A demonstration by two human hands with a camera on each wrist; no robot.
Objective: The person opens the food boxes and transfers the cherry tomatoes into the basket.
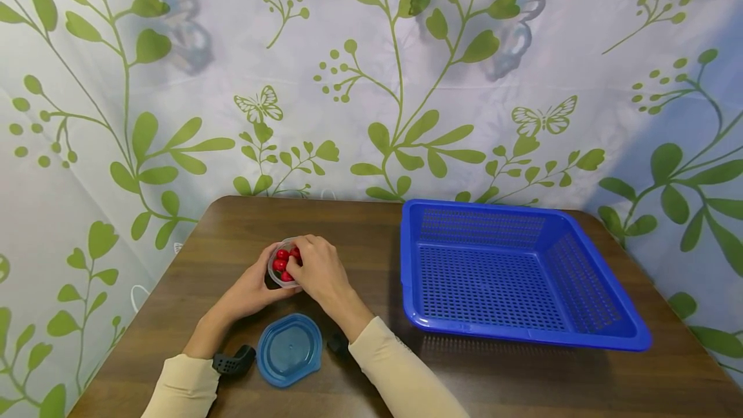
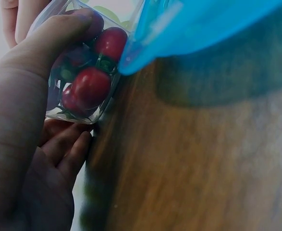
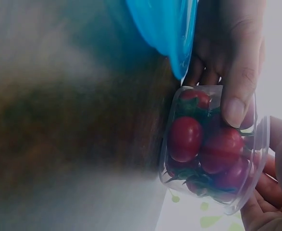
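Note:
A small clear plastic container (image 3: 179, 182) holds several red cherry tomatoes (image 1: 280, 264) with green stems. My left hand (image 1: 253, 287) grips the container from its left side, the thumb (image 3: 237, 106) pressed along its wall in the right wrist view. Over the open top, my right hand (image 1: 320, 269) reaches in with curled fingers and thumb, pinching at a cherry tomato; the fingertips are partly hidden. The blue lid (image 1: 289, 349) lies on the table just below the container, and its edge also shows in the left wrist view.
A large blue perforated basket (image 1: 487, 328) stands on the right of the brown wooden table (image 1: 360, 237). Behind the table hangs a curtain (image 1: 325, 166) with green leaves and butterflies. Dark bands (image 1: 235, 361) sit at the wrists near the lid.

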